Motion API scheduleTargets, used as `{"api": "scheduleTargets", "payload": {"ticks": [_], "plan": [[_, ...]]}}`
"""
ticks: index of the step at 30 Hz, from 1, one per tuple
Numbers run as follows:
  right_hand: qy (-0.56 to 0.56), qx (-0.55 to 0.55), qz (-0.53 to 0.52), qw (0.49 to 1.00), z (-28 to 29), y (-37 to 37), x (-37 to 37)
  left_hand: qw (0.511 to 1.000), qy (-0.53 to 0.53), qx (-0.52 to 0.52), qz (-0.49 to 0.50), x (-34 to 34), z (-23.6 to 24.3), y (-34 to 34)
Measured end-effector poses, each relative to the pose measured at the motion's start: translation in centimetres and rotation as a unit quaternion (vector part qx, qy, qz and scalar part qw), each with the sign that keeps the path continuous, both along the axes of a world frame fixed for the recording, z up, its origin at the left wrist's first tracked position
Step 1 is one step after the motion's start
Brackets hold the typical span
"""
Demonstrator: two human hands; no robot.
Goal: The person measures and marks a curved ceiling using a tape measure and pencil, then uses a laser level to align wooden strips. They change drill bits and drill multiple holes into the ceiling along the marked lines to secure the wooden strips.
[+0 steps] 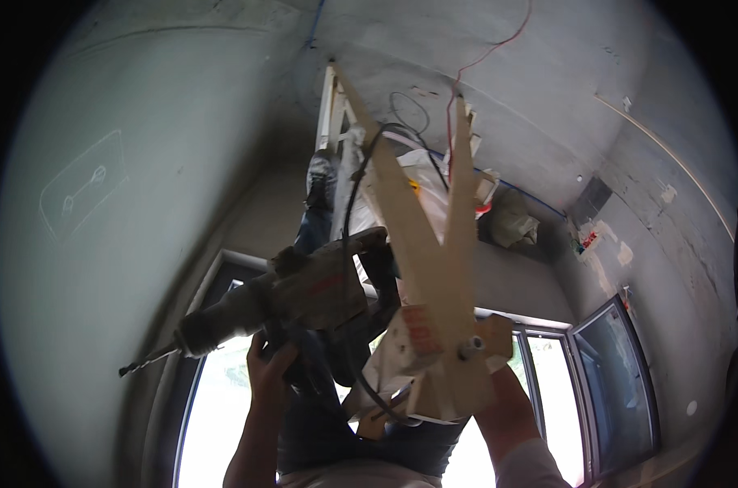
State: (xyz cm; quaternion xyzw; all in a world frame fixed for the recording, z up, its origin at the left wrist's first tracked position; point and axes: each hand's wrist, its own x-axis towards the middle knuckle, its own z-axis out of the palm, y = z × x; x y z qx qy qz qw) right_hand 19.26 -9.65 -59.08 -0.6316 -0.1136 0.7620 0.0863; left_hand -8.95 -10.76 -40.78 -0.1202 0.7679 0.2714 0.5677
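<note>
A dusty hammer drill (316,289) with a long drill bit (148,360) hangs in front of me, its tip toward the left wall. Below the drill's front part, my left hand (269,363) is closed round a dark part of it. A dark cable (348,220) loops from the drill past the wooden stepladder (434,268). The ladder's two legs spread away from its bolted top. Behind that top, on the right, my right hand (499,378) reaches up; its fingers are hidden by the wood.
A grey wall (174,146) with a chalk outline stands at left. Behind me are windows (548,366), with one dark-framed sash (617,386) swung open at right. A pale sack (511,224) and other clutter lie beyond the ladder. A red wire (495,45) trails across the floor.
</note>
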Motion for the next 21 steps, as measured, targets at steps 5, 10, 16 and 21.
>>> {"api": "scheduleTargets", "payload": {"ticks": [5, 10, 16, 21], "plan": [[-0.144, 0.089, 0.232, 0.958, -3.8, 1.0, -1.0, 0.994, 0.11, -0.013, -0.011, -2.8, 2.8, -1.7], [-0.188, 0.187, 0.443, 0.856, -11.4, -1.9, -1.8, 0.993, 0.108, -0.041, 0.038, -3.0, 2.5, -0.4], [-0.195, 0.188, 0.616, 0.739, -13.9, -1.1, -3.9, 0.989, 0.107, -0.047, 0.093, -2.7, 1.2, -0.4], [-0.209, 0.319, 0.587, 0.714, -16.7, 2.6, -6.0, 0.979, 0.116, -0.059, 0.155, -1.6, 1.2, -1.6]]}}
